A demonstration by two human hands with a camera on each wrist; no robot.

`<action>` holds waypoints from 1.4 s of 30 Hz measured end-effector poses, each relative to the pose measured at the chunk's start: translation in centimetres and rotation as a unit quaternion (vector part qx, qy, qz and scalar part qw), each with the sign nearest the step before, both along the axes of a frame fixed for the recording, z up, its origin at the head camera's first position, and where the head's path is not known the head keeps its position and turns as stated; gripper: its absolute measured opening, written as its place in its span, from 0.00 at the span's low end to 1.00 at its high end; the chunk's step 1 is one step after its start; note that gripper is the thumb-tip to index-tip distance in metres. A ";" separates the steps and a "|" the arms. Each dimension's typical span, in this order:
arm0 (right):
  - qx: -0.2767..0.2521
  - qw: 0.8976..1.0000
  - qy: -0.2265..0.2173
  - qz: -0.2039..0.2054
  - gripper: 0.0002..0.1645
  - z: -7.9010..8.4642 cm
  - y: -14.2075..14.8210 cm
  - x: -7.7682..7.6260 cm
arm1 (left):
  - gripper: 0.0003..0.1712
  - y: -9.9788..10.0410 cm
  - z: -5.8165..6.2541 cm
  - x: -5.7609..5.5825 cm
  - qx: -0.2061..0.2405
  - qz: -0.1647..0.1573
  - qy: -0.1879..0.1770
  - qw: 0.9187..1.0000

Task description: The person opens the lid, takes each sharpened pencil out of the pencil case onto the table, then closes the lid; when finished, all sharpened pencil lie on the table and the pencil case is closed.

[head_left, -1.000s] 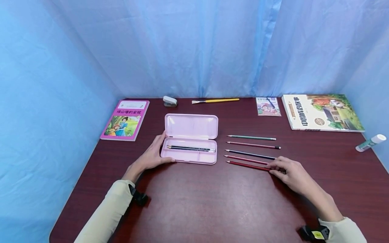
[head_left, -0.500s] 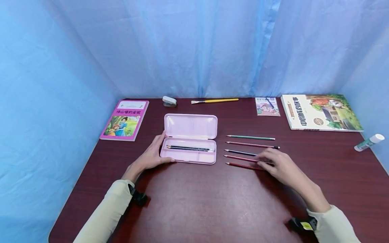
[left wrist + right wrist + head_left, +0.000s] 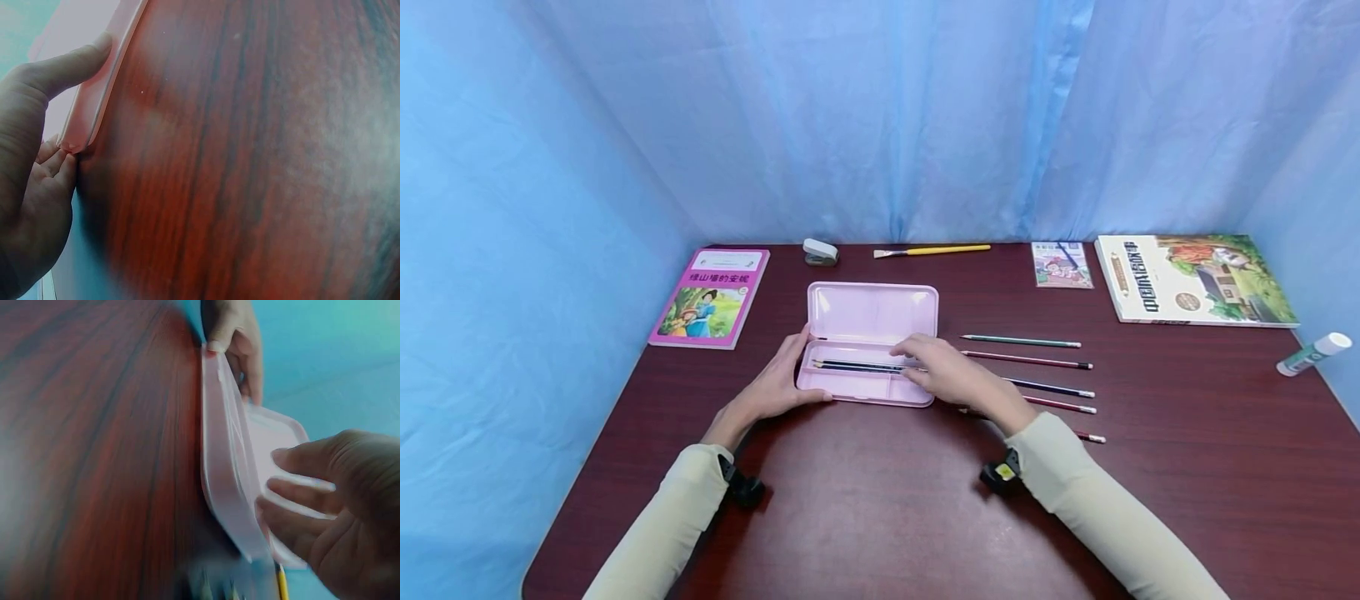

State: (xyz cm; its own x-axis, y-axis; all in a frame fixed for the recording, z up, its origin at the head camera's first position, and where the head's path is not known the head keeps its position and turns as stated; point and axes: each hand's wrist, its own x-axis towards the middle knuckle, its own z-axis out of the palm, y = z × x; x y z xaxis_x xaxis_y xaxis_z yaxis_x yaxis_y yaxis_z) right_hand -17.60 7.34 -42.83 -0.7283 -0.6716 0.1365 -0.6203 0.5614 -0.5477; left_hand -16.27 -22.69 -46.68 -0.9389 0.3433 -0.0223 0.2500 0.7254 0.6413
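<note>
In the head view, a pink pencil case (image 3: 850, 385) lies unfolded on the table, its lid (image 3: 872, 310) tipped back. Dark pencils (image 3: 853, 365) lie in its long rear compartment. My left hand (image 3: 772, 385) holds the case at the left end, thumb along the front rim and fingers round the side. Over the right end of the case is my right hand (image 3: 951, 375), covering the pencils' ends. In the right wrist view its fingers (image 3: 300, 522) are spread apart from the thumb, with nothing between them. Several pencils, a green one (image 3: 1022, 341) rearmost, lie in a row on the right.
Along the back lie a pink book (image 3: 703, 300), a small stapler (image 3: 820, 252), a yellow-handled paintbrush (image 3: 932, 249), a small picture card (image 3: 1062, 265) and a larger white book (image 3: 1195, 279). A glue stick (image 3: 1313, 353) lies at the far right. Blue curtains (image 3: 850, 117) enclose the table.
My right hand has moved left, from the right ends of the front pencils to over the pencil case. My left hand and the case have stayed put.
</note>
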 end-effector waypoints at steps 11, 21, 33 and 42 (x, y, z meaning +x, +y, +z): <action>0.042 0.997 -0.059 -0.002 0.11 -0.2 -1.9 -1.5 | 0.68 0.2 0.3 0.0 0.003 -0.006 0.003 1.000; 0.027 0.996 -0.079 -0.015 0.10 -0.2 -2.0 -1.4 | 0.68 0.1 0.2 0.1 0.002 -0.003 0.002 1.000; 0.006 0.995 -0.097 -0.019 0.08 -0.2 -2.0 -1.3 | 0.67 0.1 0.0 0.0 0.000 0.001 0.001 1.000; 0.000 0.995 -0.097 -0.035 0.10 -0.2 -2.3 -1.5 | 0.67 0.1 0.0 0.1 0.004 -0.002 0.008 1.000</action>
